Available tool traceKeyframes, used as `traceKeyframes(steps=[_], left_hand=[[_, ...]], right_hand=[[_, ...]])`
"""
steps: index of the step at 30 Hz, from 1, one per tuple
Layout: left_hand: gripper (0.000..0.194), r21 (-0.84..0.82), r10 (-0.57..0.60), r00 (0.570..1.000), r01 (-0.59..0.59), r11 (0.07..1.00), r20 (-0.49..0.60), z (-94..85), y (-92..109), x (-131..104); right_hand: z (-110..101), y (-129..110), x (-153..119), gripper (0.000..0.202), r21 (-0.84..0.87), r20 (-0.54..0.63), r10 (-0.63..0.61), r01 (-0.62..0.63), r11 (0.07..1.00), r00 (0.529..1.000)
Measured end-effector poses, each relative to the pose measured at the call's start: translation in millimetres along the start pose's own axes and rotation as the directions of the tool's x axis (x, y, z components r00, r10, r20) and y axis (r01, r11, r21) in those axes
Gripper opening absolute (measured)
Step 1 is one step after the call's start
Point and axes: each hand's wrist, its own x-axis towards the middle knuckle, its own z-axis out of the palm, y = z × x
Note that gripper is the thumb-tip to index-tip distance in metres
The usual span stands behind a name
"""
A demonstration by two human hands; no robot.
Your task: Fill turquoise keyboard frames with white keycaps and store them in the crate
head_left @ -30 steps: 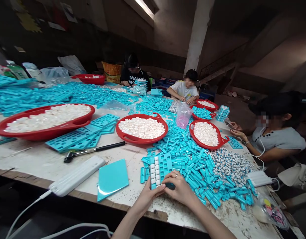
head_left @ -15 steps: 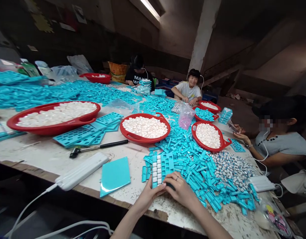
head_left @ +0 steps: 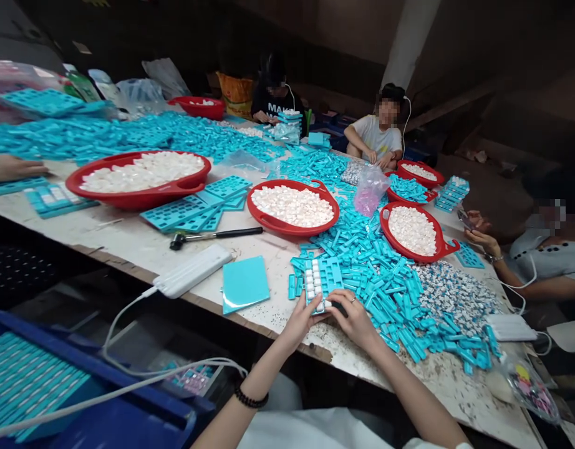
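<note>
A turquoise slotted tray point(head_left: 331, 272) with white square pieces in its left columns is tilted up at the table's front edge. My left hand point(head_left: 305, 315) grips its lower left corner, thumb over the front. At the lower right, my right hand point(head_left: 352, 316) has its fingers bent against the tray and the bottom white pieces, with a dark object point(head_left: 337, 308) partly hidden under the fingers. Loose turquoise pieces point(head_left: 372, 268) lie behind and to the right. A flat turquoise plate point(head_left: 245, 284) rests to the left.
Red bowls of white pieces point(head_left: 293, 208) stand farther back, one point(head_left: 138, 178) at left. A hammer point(head_left: 217, 235) and white power bank point(head_left: 193, 270) lie left. Small white-and-blue parts point(head_left: 456, 299) are heaped right. A blue crate point(head_left: 161, 399) stands below left. Other people sit around.
The view has tilted down and turned left, bringing the blue crate, a bracelet on my left wrist and another person's hand at far left into sight. Both hands remain at the tray.
</note>
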Motion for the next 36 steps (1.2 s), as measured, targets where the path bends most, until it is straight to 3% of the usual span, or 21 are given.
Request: traceKeyframes(steps=[5,9,15,17,19,21,23,25,27,36], left_hand=[[0.068,-0.004,-0.006,1.0,0.006,1.0,0.007,-0.7,-1,0],[0.066,0.095,0.047,0.999,-0.046,0.994,-0.015,-2.4,-6,1],[0.072,0.263,0.15,0.988,-0.139,0.955,-0.021,-6.3,-11,0],[0.074,0.355,0.219,0.975,-0.196,0.914,-0.026,-8.1,-12,-2],[0.077,0.412,0.269,0.963,-0.238,0.879,-0.017,-9.7,-13,-4],[0.081,0.421,0.277,0.961,-0.248,0.873,-0.008,-10.9,-12,-7],[0.085,0.409,0.27,0.963,-0.244,0.879,-0.008,-11.2,-11,-9],[0.085,0.389,0.264,0.964,-0.238,0.89,-0.015,-10.2,-9,-10],[0.083,0.373,0.263,0.965,-0.237,0.897,-0.02,-8.2,-6,-12],[0.084,0.408,0.262,0.96,-0.202,0.891,-0.097,-9.2,-9,-10]], right_hand=[[0,-2,-2,0.021,-0.022,-0.022,-0.017,0.016,1.0,1.0],[2,0,-5,0.021,-0.016,-0.041,0.013,-0.014,1.0,0.999],[-6,3,-1,0.021,0.004,0.034,-0.021,0.021,1.0,0.999],[-8,1,1,0.02,0.028,-0.005,0.026,-0.026,0.999,1.0],[-7,-1,0,0.04,0.11,-0.082,0.133,-0.123,0.986,0.988],[-1,-3,0,0.071,0.301,-0.11,0.277,-0.234,0.925,0.954],[8,-4,-1,0.088,0.544,-0.049,0.393,-0.305,0.782,0.918],[17,-5,0,0.085,0.708,0.033,0.455,-0.342,0.618,0.89],[23,-5,0,0.076,0.773,0.06,0.485,-0.348,0.53,0.872],[30,-7,0,0.073,0.807,0.046,0.56,-0.361,0.468,0.828]])
